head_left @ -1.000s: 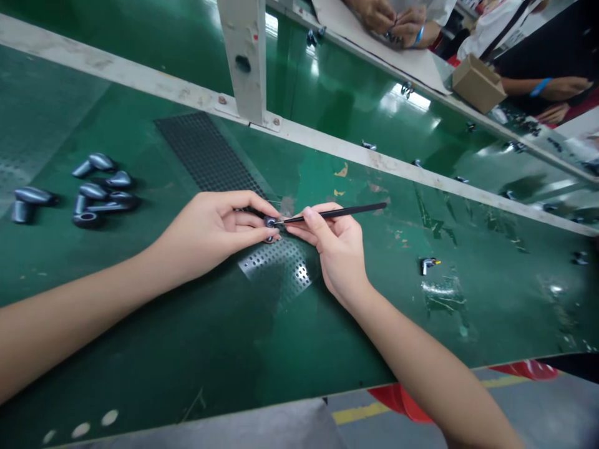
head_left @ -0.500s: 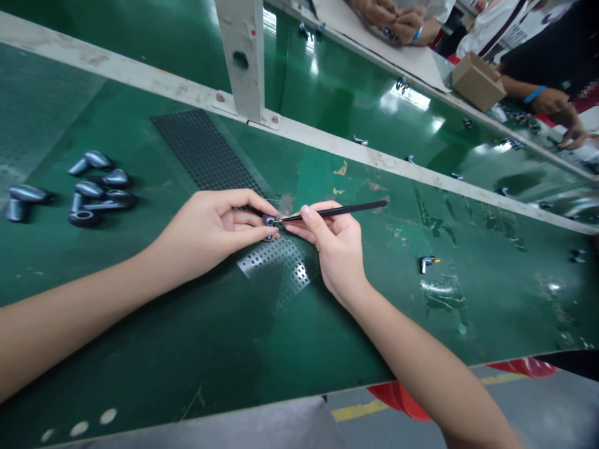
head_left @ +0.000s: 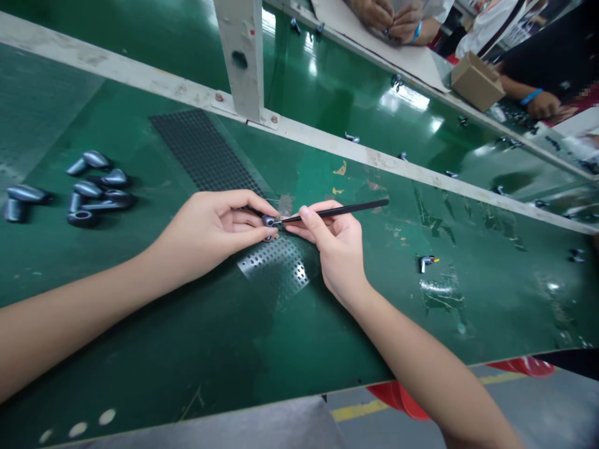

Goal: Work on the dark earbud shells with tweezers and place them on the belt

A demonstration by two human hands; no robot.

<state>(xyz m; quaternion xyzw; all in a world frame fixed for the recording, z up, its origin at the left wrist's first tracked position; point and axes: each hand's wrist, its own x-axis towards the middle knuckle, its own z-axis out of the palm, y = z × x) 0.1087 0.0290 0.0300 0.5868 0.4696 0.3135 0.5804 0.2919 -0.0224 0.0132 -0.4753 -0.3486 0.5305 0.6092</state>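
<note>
My left hand pinches a small dark-blue metallic part between thumb and fingers, just above a perforated metal sheet on the green bench. My right hand grips a thin black tool like a pen. Its tip touches the part's round end. Both hands hover over the sheet in the middle of the view.
Several grey-blue parts lie in a pile at the left. One small part with a yellow tip lies to the right. A white post rises behind. Other people's hands and a cardboard box are across the conveyor.
My hands have barely moved. The view shifted slightly, and small parts on the far conveyor drifted left. A person's hand at the far right pulled back.
</note>
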